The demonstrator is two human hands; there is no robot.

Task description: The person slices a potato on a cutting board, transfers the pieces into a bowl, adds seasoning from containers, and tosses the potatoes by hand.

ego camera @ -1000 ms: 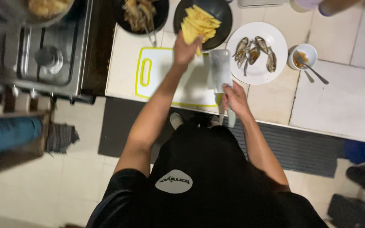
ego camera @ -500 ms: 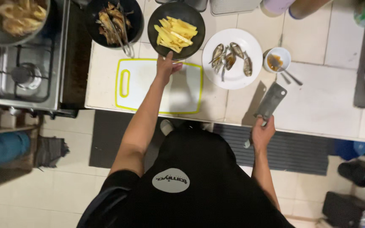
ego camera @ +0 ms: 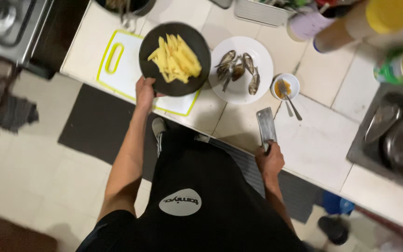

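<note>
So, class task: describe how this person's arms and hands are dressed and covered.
Both arms are bare from the short black sleeves down. The left hand and right hand wear no gloves; no rings, watch or bands can be made out.

Left hand (ego camera: 144, 91) stretched forward, fingers closed in a grip, right hand (ego camera: 270, 161) low, clenched

Home kitchen, tiled counter (ego camera: 323, 140), gas stove (ego camera: 5, 23), steel sink (ego camera: 392, 135), chopping board (ego camera: 122, 70), plated fish (ego camera: 239, 70)
</note>
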